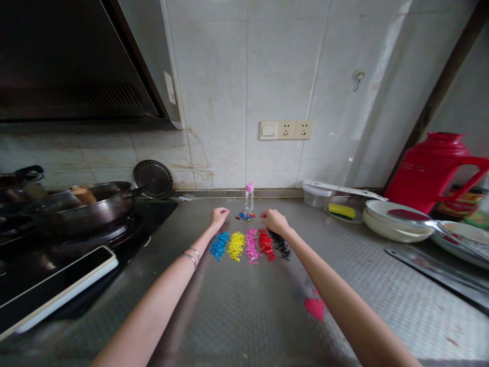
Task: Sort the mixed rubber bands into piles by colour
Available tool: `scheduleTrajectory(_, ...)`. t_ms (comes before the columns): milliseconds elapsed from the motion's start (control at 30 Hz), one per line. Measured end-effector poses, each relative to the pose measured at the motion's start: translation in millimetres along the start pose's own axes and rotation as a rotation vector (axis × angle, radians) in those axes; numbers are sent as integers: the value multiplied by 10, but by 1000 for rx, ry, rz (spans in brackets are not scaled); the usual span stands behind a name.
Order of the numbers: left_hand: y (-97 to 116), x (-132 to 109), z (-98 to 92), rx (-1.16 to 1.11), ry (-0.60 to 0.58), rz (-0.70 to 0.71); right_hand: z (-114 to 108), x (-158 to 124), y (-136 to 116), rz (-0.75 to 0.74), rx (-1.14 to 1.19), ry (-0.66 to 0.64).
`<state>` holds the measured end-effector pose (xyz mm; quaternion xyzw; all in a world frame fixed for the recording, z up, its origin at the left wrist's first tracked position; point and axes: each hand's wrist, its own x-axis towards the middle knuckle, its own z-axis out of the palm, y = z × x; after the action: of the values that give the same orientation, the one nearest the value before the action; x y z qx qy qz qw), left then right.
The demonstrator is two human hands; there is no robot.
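Through the head camera I see metal countertop [229, 316] running wide toward six, edged by tiled wall [214, 76] at twelve, cooktop [151, 224] at eight, bowls [393, 233] at three. Left hand [219, 217] and right hand [275, 221] flank the mixed pile [246, 216], five single-colour piles [251, 245] at its six; whether curled fingers meet, I can't tell.

Clock centre: mixed pile [246, 216] | 12 o'clock: bottle [249, 200] blocks, wall [225, 102] behind | 3 o'clock: right hand [275, 221] close, then counter [305, 219] room to pass before yellow sponge [341, 211] | 9 o'clock: left hand [219, 218] near, then passable counter up to stove [158, 214] | 6 o'clock: five coloured piles [252, 247] obstruct, open lane nearer the camera
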<state>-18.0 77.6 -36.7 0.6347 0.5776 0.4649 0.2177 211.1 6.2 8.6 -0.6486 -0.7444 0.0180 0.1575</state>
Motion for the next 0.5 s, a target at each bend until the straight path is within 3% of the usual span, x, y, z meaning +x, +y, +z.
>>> scheduleTrajectory(167,-78,11,34,7,-32,28,134,85,-128,-109,-10,29)
scheduleTrajectory(500,-134,41,81,62,-40,31,278,177,-272,-109,-19,-9)
